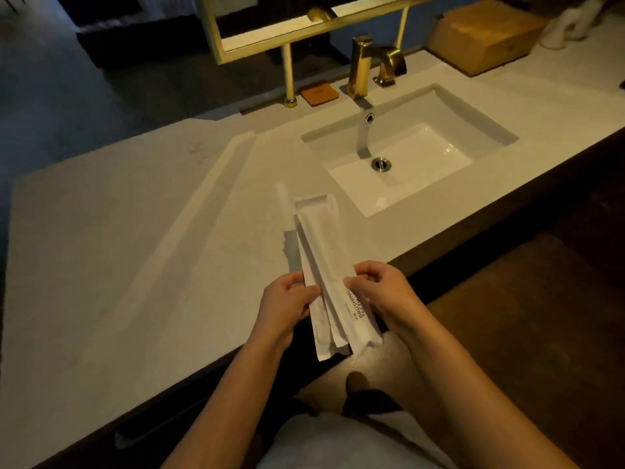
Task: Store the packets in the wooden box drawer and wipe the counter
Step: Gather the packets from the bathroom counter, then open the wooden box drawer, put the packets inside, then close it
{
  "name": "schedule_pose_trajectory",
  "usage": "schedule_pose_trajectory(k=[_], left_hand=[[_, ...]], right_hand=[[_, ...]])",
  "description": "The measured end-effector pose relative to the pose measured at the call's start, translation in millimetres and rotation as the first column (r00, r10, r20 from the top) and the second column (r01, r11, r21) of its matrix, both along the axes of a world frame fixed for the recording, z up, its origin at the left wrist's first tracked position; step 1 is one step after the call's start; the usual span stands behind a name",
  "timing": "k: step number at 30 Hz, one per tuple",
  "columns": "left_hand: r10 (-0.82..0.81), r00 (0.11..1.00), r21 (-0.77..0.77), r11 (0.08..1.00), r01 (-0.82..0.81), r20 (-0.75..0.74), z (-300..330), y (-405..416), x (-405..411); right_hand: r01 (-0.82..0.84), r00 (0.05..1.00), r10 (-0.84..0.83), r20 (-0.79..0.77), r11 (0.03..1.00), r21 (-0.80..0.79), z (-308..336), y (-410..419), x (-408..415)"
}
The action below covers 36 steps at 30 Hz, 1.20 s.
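Observation:
Several long white paper packets (324, 258), one printed "BRUSHING TEETH", are fanned together above the front edge of the pale stone counter (135, 231). My left hand (285, 306) pinches their left side and my right hand (382, 292) pinches their right side, near the lower third. Another slim white packet (283, 204) lies on the counter just behind them. The wooden box (483, 35) stands at the back right of the counter, beyond the sink; I cannot see a drawer front on it.
A white rectangular sink (406, 154) with a gold faucet (362, 66) is set into the counter right of centre. A brown square coaster (319, 93) and gold mirror-frame posts (289, 76) stand behind it. White bottles (571, 25) sit far right. Wooden floor lies below.

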<state>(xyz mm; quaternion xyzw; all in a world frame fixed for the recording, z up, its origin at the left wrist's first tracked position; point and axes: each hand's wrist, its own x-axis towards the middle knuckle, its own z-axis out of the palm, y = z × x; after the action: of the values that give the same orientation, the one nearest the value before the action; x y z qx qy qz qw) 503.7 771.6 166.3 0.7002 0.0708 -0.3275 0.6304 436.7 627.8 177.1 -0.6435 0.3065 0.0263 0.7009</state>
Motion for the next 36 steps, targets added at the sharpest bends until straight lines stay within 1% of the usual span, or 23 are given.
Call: schedule_pose_trajectory(k=[3, 7, 10, 14, 16, 19, 21, 25, 30, 33, 36], left_hand=[[-0.125, 0.992, 0.027, 0.992, 0.125, 0.004, -2.2, -25.6, -19.3], [-0.282, 0.959, 0.063, 0.957, 0.282, 0.001, -2.2, -63.3, -46.6], [-0.357, 0.934, 0.104, 0.930, 0.354, 0.016, -5.8, -92.1, -62.2], [-0.428, 0.901, 0.167, 0.895, 0.413, 0.067, -16.2, -141.8, -84.1], [-0.460, 0.885, 0.202, 0.875, 0.440, 0.067, -27.8, -171.9, -98.1], [-0.513, 0.855, 0.328, 0.822, 0.466, 0.071, -54.7, -215.0, -123.2], [-0.529, 0.847, 0.404, 0.786, 0.468, 0.047, -75.3, -238.2, -140.1], [-0.566, 0.825, 0.534, 0.692, 0.486, -0.017, -104.9, -277.0, -163.8], [-0.557, 0.827, 0.607, 0.634, 0.478, -0.070, -121.1, -320.0, -175.9], [-0.566, 0.820, 0.634, 0.602, 0.485, -0.089, -130.4, -355.2, -174.1], [-0.578, 0.809, 0.624, 0.594, 0.507, -0.108, -143.9, -408.2, -170.8]], right_hand=[[0.085, 0.996, -0.084, -0.032, 0.996, 0.026, -2.7, -21.6, -33.2], [0.208, 0.978, -0.205, -0.048, 0.976, 0.065, -9.3, -53.3, -76.9], [0.306, 0.952, -0.302, -0.056, 0.948, 0.083, -17.0, -84.0, -112.7], [0.390, 0.917, -0.382, -0.113, 0.919, 0.055, -32.6, -149.1, -169.8], [0.414, 0.900, -0.407, -0.159, 0.910, 0.016, -45.2, -187.4, -202.0], [0.428, 0.864, -0.434, -0.253, 0.900, -0.082, -69.8, -244.8, -255.8], [0.440, 0.826, -0.466, -0.317, 0.885, -0.154, -88.9, -279.0, -293.6], [0.476, 0.733, -0.524, -0.434, 0.851, -0.223, -121.4, -333.3, -364.2], [0.508, 0.626, -0.543, -0.559, 0.828, -0.236, -152.3, -380.1, -420.7], [0.487, 0.605, -0.524, -0.600, 0.839, -0.243, -169.1, -413.3, -430.2], [0.462, 0.597, -0.520, -0.611, 0.845, -0.268, -179.7, -454.7, -433.8]])
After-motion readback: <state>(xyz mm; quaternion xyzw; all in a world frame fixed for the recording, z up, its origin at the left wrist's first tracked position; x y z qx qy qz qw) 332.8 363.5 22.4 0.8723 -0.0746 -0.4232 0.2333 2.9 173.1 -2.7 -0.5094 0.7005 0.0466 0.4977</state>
